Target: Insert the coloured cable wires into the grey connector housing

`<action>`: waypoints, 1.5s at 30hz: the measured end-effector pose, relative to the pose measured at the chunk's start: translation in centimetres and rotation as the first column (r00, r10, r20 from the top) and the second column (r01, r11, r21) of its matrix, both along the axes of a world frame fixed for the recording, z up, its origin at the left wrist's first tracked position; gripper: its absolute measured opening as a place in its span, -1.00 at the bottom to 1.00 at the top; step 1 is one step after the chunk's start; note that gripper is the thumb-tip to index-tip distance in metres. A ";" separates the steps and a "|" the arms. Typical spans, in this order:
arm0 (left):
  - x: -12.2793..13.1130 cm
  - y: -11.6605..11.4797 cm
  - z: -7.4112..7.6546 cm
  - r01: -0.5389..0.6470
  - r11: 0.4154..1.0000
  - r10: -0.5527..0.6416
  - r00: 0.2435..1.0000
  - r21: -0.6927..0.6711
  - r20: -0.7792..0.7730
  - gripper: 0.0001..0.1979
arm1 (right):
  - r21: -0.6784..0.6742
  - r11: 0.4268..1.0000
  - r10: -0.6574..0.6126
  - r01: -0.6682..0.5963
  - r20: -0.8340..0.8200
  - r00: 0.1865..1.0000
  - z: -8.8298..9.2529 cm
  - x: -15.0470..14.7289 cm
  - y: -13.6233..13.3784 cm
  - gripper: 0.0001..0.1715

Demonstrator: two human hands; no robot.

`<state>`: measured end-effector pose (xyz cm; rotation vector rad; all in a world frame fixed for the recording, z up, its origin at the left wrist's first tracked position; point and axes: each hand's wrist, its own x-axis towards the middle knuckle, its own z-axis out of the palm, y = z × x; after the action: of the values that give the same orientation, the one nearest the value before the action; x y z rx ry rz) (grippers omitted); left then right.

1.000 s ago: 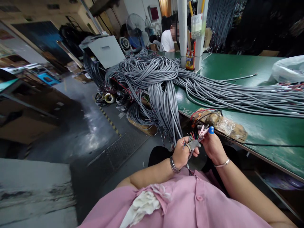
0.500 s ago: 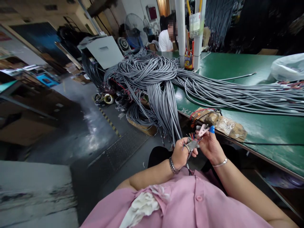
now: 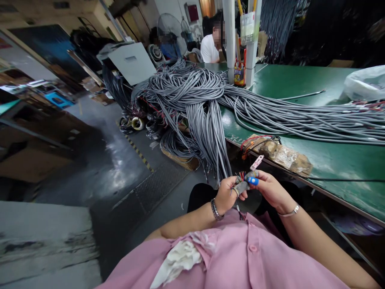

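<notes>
My left hand point(image 3: 227, 194) is closed around the end of a grey cable, whose thin coloured wires point(image 3: 242, 175) fan out above the fingers. Close against it, my right hand point(image 3: 267, 186) pinches at the wires, a blue cover on its thumb and grey wrapping on a finger. A small pink-and-white tool point(image 3: 257, 162) sticks up from the right hand's fingers; how it is held is partly hidden. Grey wrapping also covers fingers of the left hand.
Bundles of grey cable point(image 3: 192, 86) spread over the green table point(image 3: 345, 160) and hang off its edge. A taped wooden block point(image 3: 285, 158) lies at the near edge. A person point(image 3: 209, 46) in white sits beyond the posts.
My right hand has turned inward and lowered, bringing its blue-covered thumb to the wires. The pink tool has swung upright, away from the wires. My left hand has barely moved.
</notes>
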<state>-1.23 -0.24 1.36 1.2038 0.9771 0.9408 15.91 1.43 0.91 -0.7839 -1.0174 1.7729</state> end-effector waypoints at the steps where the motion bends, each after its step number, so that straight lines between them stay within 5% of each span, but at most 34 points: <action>1: 0.0 0.1 0.2 0.038 0.999 -0.038 0.999 0.015 -0.028 -0.66 | 0.029 1.000 -0.003 0.002 0.026 1.000 0.3 -0.3 -0.1 -0.85; 7: -0.3 0.9 1.0 0.206 0.976 -0.212 0.972 -0.066 -0.104 -0.68 | 0.095 0.995 0.016 -0.025 0.097 0.995 0.7 -0.8 -0.5 -0.83; 12: -0.5 1.0 -0.1 0.084 0.996 -0.085 0.996 -0.043 -0.021 -0.67 | -0.019 0.992 -0.119 0.121 0.083 0.989 -0.5 0.5 -0.3 -0.76; 15: -0.3 0.9 -0.6 0.022 0.999 -0.020 0.999 -0.040 0.038 -0.68 | -0.064 0.994 -0.089 0.093 0.069 0.994 -0.8 0.5 -0.7 -0.76; 23: -0.6 1.0 0.6 0.159 0.987 -0.160 0.986 -0.025 -0.040 -0.64 | 0.107 0.989 -0.117 0.101 0.156 0.981 0.4 -1.1 -0.9 -0.80; 33: 0.1 0.5 -1.5 -0.166 0.985 0.170 0.983 -0.056 0.071 -0.64 | 0.078 0.972 -0.235 0.222 0.225 0.946 -0.3 -1.4 -0.6 -0.74; 45: 0.4 0.9 -1.3 -0.231 0.963 0.256 0.946 -0.138 0.200 -0.73 | 0.035 0.975 -0.221 0.218 0.152 0.963 -1.5 -1.2 -0.9 -0.81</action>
<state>-0.79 0.68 0.03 0.8764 1.0042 1.1698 14.70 0.53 -0.55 -0.9964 -1.0049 1.5299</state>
